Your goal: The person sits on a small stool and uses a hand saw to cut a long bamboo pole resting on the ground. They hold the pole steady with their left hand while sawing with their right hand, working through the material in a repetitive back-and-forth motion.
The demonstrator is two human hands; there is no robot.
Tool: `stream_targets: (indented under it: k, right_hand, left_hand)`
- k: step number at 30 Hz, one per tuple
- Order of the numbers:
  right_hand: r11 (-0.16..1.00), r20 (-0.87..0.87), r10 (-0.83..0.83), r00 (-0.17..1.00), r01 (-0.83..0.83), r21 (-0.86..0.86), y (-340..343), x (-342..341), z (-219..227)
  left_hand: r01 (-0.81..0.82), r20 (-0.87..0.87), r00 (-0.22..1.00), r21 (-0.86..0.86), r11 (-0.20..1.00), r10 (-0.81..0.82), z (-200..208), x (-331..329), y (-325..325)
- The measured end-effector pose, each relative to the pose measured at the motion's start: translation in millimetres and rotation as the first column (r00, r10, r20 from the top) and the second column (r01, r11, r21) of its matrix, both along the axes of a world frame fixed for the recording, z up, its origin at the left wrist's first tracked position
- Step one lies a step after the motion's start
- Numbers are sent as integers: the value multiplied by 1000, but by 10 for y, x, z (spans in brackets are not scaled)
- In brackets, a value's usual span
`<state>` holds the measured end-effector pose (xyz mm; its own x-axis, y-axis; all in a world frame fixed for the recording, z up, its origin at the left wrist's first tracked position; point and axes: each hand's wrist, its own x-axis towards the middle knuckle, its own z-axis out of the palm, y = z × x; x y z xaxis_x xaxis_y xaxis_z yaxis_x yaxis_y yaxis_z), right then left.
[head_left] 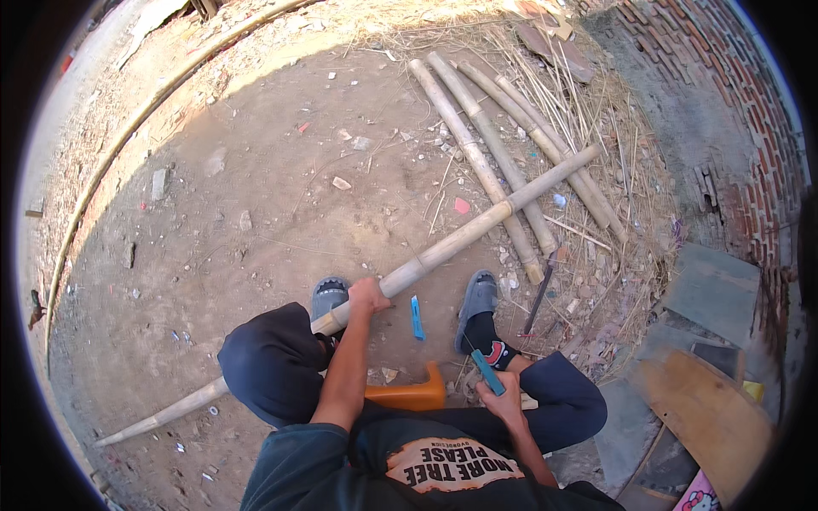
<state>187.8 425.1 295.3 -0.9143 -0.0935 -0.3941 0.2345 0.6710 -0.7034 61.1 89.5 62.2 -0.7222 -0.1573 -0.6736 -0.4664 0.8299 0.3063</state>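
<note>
I sit on a low orange stool (415,394) on bare dirt. My left hand (366,297) grips a long pale bamboo pole (477,229) that runs from the lower left, under my left knee, up to the right across a pile of other poles. My right hand (503,397) is closed on a teal-handled tool (487,372), held above my right knee. A blue utility knife (417,318) lies on the ground between my grey sandals (477,298).
Several bamboo poles (477,153) lie side by side on dry straw at the upper right. A dark blade-like tool (539,294) lies by my right foot. A brick wall (741,111) curves on the right, with flat boards (711,417) and slabs below it. Small stones litter the dirt.
</note>
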Motion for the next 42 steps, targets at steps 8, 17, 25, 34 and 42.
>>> stream_targets:
  k: [8,17,25,34,42]
  right_hand:
    - [999,-118,-29,993,34,36,-570,-760,-869]
    - [984,31,-144,989,146,-103,-384,-715,-656]
    - [999,-43,4,999,-6,-52,-306,-701,-232]
    - [998,-16,-8,1000,9,58,-279,-19,512]
    - [997,-40,-21,999,24,73,-226,-197,424]
  left_hand:
    - [23,-2,1000,-29,999,-23,130,-51,91]
    - [24,-53,998,-77,997,-28,286,-28,120]
    - [14,-113,993,-105,994,-26,100,47,125]
    - [14,-123,992,-120,993,-29,201,25,154]
    - [-1,-117,993,-99,995,-10,232,-55,180]
